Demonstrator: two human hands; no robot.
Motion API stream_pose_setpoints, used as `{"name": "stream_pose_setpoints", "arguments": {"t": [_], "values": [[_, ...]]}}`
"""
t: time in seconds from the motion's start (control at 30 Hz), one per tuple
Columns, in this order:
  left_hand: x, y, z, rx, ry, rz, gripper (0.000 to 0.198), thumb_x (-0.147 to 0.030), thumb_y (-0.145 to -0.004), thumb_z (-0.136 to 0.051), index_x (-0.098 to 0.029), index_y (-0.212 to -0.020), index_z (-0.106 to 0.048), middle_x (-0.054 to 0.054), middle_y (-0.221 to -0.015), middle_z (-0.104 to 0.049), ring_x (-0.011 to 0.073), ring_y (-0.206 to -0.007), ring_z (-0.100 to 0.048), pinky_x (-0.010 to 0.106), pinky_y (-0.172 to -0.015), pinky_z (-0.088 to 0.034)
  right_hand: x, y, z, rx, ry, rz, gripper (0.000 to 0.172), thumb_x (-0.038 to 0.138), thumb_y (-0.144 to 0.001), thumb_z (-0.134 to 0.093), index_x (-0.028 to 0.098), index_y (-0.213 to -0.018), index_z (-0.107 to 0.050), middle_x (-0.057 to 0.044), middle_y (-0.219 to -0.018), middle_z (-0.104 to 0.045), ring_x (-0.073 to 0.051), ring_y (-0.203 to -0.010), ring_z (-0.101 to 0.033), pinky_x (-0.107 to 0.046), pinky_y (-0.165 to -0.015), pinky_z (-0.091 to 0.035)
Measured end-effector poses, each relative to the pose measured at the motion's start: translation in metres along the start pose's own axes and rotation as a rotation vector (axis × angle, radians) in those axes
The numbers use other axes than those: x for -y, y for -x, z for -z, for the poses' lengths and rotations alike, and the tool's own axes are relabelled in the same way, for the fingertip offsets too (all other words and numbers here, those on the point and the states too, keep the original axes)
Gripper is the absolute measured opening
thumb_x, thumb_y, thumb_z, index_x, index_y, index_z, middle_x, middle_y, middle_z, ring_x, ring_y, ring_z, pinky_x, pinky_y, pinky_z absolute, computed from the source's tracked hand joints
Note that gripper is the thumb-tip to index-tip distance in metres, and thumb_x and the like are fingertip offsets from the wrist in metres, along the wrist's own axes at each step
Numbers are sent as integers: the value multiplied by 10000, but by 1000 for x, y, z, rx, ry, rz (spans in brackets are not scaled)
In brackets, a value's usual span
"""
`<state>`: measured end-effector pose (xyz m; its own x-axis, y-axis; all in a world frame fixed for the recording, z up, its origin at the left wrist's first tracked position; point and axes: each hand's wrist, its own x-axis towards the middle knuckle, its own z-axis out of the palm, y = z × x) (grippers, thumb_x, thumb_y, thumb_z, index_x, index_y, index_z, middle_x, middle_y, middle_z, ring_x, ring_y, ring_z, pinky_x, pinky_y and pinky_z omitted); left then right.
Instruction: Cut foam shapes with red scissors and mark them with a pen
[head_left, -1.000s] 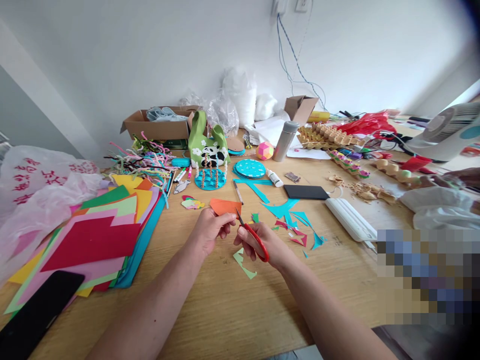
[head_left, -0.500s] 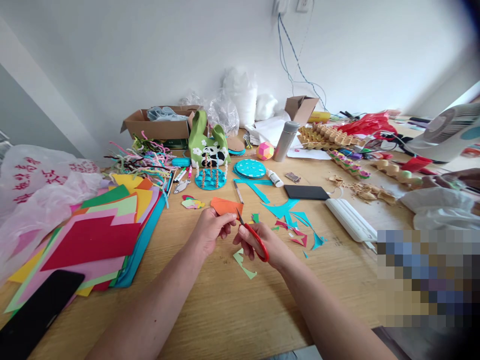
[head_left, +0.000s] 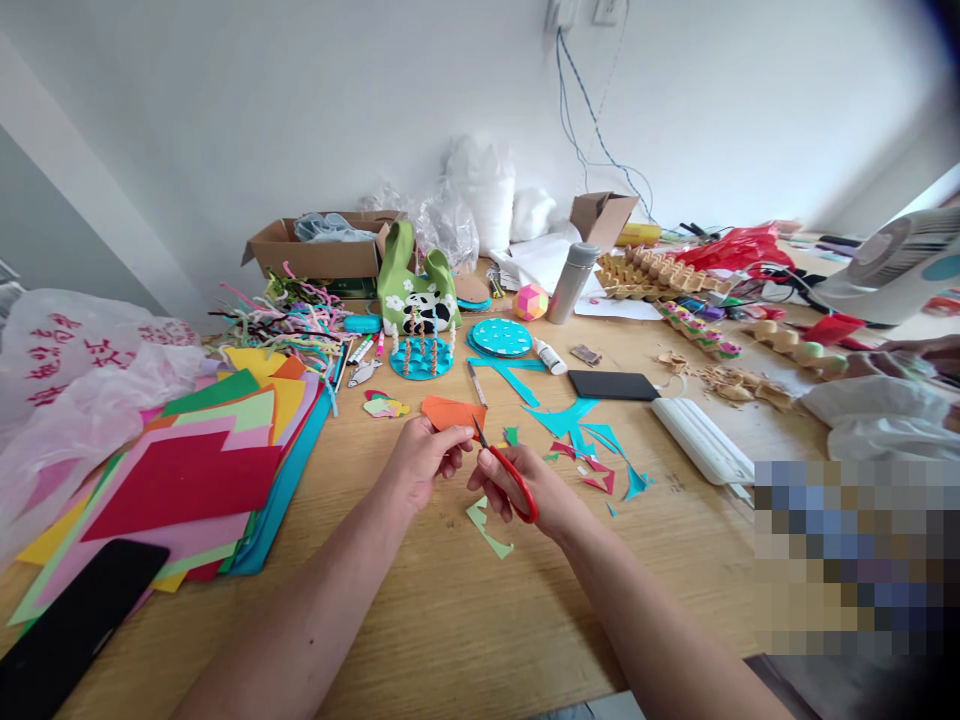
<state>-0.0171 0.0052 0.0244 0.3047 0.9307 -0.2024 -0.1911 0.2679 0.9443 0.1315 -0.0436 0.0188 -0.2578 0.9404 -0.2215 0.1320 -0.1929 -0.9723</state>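
Head view. The left hand [head_left: 420,462] pinches the near edge of an orange paper [head_left: 450,412] between thumb and fingers, holding it just above the table [head_left: 465,620]. The right hand [head_left: 525,488] is curled through the red handles of the scissors [head_left: 511,478], whose blades meet the paper's right edge. A green scrap [head_left: 486,525] lies below both hands; teal offcuts [head_left: 577,425] lie right of them, and a stack of coloured sheets [head_left: 187,480] lies to their left.
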Motion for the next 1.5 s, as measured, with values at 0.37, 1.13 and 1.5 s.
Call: {"name": "stream_pose_setpoints", "arguments": {"t": [0.37, 1.13, 1.5], "values": [[-2, 1, -1, 7, -21, 6, 190, -290, -616, -697, -135, -604, -589, -17, -517, -537, 60, -403, -419, 194, -356, -233, -3, 0, 2, 5, -7, -7, 534, 651, -750, -596, 120, -697, -621, 23, -460, -520, -68, -364, -450, -182, -365, -283], [-11, -1, 5, -64, 43, -32, 377, -418, -613, -793, -139, -822, -649, 28, -741, -645, 97, -590, -544, 189, -440, -367, 0, 2, 2, 10, 4, -35, 526, 649, -743, -600, 126, -691, -627, 34, -438, -503, -71, -357, -447, -188, -358, -290], [-15, -6, 16, -138, 32, -108, 410, -308, -529, -840, -138, -855, -660, 35, -762, -688, 130, -684, -616, 237, -639, -458, 0, 2, 3, 60, 25, 6, 604, 716, -754, -533, 122, -688, -621, 29, -445, -510, -65, -359, -432, -197, -385, -296]]}}
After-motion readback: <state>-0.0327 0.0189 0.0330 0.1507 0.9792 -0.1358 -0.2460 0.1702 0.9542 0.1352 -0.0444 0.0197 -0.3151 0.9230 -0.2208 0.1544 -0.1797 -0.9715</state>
